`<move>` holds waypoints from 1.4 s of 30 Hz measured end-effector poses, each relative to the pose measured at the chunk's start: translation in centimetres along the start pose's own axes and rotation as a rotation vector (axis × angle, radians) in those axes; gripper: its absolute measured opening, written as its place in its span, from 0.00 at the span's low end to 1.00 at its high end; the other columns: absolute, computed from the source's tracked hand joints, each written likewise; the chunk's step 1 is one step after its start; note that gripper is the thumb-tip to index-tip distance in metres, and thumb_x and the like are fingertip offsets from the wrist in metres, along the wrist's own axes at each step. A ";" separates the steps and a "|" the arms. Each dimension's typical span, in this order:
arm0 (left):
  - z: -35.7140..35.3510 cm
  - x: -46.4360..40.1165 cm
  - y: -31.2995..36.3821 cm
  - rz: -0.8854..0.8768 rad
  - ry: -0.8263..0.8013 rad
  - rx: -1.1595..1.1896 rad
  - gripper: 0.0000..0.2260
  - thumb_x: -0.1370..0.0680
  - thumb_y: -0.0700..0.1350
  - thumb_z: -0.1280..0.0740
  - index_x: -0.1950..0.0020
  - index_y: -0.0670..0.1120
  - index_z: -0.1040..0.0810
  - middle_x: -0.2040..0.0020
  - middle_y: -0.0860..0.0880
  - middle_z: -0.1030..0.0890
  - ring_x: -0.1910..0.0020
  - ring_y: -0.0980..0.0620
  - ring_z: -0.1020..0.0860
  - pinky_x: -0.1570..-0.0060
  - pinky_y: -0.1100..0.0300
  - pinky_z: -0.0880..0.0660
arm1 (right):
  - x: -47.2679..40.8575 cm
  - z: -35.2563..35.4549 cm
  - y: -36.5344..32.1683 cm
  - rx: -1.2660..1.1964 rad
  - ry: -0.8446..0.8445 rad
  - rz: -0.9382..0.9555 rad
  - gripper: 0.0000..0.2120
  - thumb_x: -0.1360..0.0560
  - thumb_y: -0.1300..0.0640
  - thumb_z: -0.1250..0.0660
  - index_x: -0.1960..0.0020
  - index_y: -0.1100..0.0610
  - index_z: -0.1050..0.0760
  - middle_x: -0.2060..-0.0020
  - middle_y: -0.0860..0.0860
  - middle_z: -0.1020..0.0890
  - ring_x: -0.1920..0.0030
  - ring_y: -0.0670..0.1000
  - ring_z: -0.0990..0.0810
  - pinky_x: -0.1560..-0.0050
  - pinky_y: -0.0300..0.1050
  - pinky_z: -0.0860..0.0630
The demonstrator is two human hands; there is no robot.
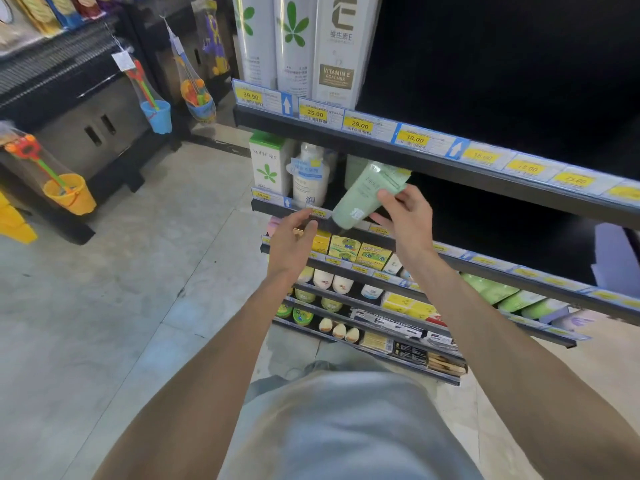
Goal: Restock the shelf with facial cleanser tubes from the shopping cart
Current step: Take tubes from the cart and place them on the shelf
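One pale green plastic cleanser tube (367, 192) gripped by right hand (405, 216); left hand (294, 237) loose, empty, beside it, dark shelf (485, 168) just above, grey tiled floor (138, 289).

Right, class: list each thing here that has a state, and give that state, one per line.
right hand: grips the green tube
green tube: tilted, held at the shelf front, not yet set down
left hand: open, holding nothing
second shelf: right part dark, looks unstocked
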State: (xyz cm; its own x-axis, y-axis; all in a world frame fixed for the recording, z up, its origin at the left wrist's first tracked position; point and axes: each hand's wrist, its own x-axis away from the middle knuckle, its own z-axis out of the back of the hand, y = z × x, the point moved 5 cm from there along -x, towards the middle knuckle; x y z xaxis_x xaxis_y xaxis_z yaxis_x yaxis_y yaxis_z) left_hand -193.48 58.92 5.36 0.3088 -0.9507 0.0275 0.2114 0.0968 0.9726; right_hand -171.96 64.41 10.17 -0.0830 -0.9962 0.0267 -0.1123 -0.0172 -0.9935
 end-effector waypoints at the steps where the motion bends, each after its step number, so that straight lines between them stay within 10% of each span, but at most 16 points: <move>1: 0.1 -0.4 0.0 -0.016 -0.009 -0.051 0.16 0.17 0.46 0.34 0.29 0.50 0.23 0.33 0.53 0.22 0.34 0.55 0.25 0.30 0.59 0.29 | -0.3 0.1 0.1 -0.022 0.022 0.002 0.12 0.20 0.61 0.31 0.37 0.59 0.24 0.40 0.53 0.17 0.38 0.51 0.18 0.44 0.53 0.17; 10: -0.7 -2.7 0.0 -0.207 -0.148 -0.552 0.24 0.19 0.41 0.32 0.23 0.48 0.30 0.23 0.48 0.33 0.23 0.47 0.36 0.24 0.49 0.36 | -2.7 -0.6 0.7 -0.195 0.120 -0.014 0.15 0.19 0.62 0.32 0.34 0.60 0.27 0.36 0.56 0.21 0.34 0.52 0.21 0.40 0.56 0.18; 16: -1.3 -3.3 -0.1 -0.212 -0.245 -0.806 0.28 0.19 0.43 0.32 0.20 0.49 0.37 0.19 0.49 0.43 0.21 0.47 0.41 0.30 0.46 0.30 | -4.0 -1.6 1.3 0.175 0.039 0.096 0.11 0.20 0.60 0.31 0.39 0.53 0.23 0.42 0.47 0.16 0.39 0.46 0.19 0.35 0.54 0.21; 29: -1.4 -3.6 -0.3 -0.210 -0.193 -0.721 0.27 0.20 0.43 0.33 0.21 0.48 0.35 0.22 0.50 0.40 0.23 0.48 0.39 0.35 0.47 0.27 | -4.4 -4.1 4.3 0.604 -0.019 0.123 0.22 0.26 0.46 0.24 0.38 0.50 0.29 0.44 0.46 0.21 0.44 0.42 0.21 0.44 0.42 0.21; 42: -1.4 -3.6 -0.4 -0.213 -0.180 -0.724 0.28 0.20 0.44 0.32 0.21 0.47 0.35 0.22 0.50 0.40 0.23 0.48 0.41 0.35 0.47 0.27 | -4.8 -3.8 3.9 0.624 -0.014 0.136 0.20 0.22 0.56 0.28 0.32 0.56 0.29 0.39 0.48 0.20 0.42 0.43 0.21 0.44 0.35 0.24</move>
State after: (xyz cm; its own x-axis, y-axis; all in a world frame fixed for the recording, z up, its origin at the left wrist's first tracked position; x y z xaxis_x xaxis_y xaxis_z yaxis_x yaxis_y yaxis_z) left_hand -193.35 62.68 4.52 0.0512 -0.9976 -0.0456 0.8217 0.0161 0.5697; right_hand -175.75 69.47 6.55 -0.0428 -0.9939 -0.1015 0.4961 0.0670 -0.8657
